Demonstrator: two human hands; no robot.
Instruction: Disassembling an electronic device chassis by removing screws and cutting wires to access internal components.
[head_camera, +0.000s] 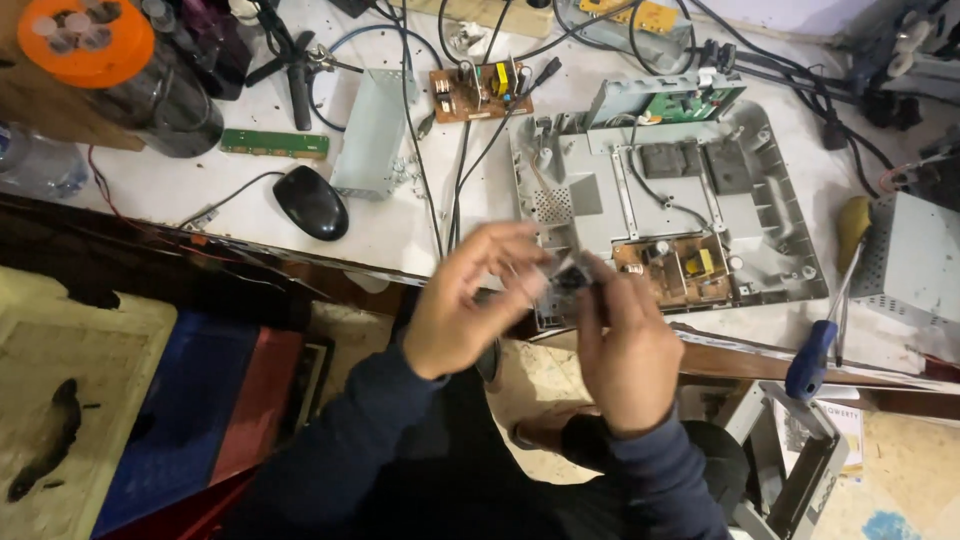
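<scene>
Mid-frame, both hands are pinched on a small dark part (570, 275), blurry: left hand (465, 305) fingertips closed on it, right hand (625, 345) curled underneath. Looks light, rigid and probably delicate, so grip the edges. Grey monitor shell (770, 215) sits just behind.
</scene>
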